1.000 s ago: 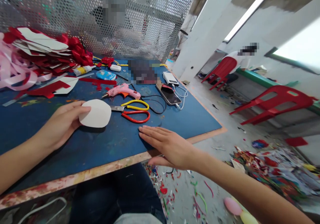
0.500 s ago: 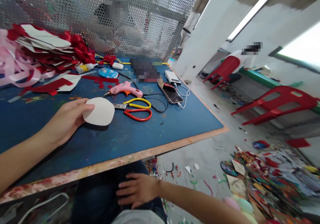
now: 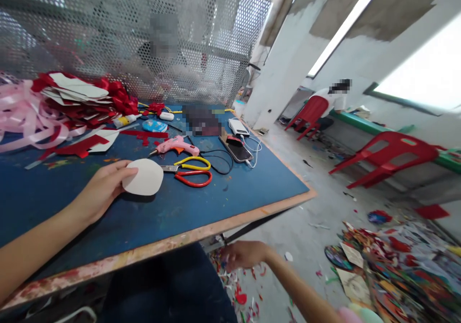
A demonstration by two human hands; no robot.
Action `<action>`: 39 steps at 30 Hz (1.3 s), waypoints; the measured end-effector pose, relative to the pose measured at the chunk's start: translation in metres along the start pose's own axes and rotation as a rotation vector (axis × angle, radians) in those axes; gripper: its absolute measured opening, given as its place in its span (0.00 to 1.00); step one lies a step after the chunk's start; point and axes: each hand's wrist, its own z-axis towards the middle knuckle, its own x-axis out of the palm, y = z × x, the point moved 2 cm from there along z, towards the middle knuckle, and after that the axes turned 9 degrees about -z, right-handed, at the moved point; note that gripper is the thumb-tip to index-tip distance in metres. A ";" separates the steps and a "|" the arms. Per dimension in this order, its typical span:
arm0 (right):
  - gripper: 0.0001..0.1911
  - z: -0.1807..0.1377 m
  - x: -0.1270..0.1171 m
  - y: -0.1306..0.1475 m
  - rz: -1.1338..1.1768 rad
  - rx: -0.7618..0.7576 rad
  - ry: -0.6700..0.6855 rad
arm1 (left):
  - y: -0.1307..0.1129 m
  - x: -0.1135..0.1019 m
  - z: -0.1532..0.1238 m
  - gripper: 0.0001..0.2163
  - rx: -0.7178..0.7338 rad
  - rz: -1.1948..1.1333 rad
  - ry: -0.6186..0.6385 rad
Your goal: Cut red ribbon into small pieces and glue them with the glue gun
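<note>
My left hand [image 3: 110,186] pinches a rounded white card piece [image 3: 144,177] between thumb and fingers, just above the blue tabletop. Scissors [image 3: 192,171] with one yellow and one red handle lie right of the card, which hides their blade tips. Behind them rests a pink glue gun [image 3: 176,146] with a dark cord. My right hand [image 3: 245,255] hangs off the table's front edge, beside my knee and over the littered floor. Motion smears its fingers, and no held thing can be made out there.
Red and white cut pieces [image 3: 77,92] and pink ribbon [image 3: 30,111] pile up at the back left. A phone [image 3: 237,149] and a white power bank [image 3: 238,127] lie at the right. Beyond are red chairs [image 3: 392,152], a seated person [image 3: 329,99] and floor scraps [image 3: 389,265].
My right hand has lifted off my thigh and moved right, over the floor. My left hand still holds the card in about the same spot. The camera view has shifted slightly.
</note>
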 end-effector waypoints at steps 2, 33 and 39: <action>0.15 -0.020 -0.034 0.002 0.111 -0.172 0.073 | 0.001 0.002 -0.001 0.14 0.004 0.040 0.002; 0.17 0.046 -0.142 -0.005 -0.226 0.008 -0.805 | 0.014 0.018 -0.016 0.11 0.135 0.374 0.295; 0.20 0.101 -0.138 0.043 -0.174 -0.161 -0.445 | 0.010 0.031 -0.003 0.09 0.205 0.360 0.300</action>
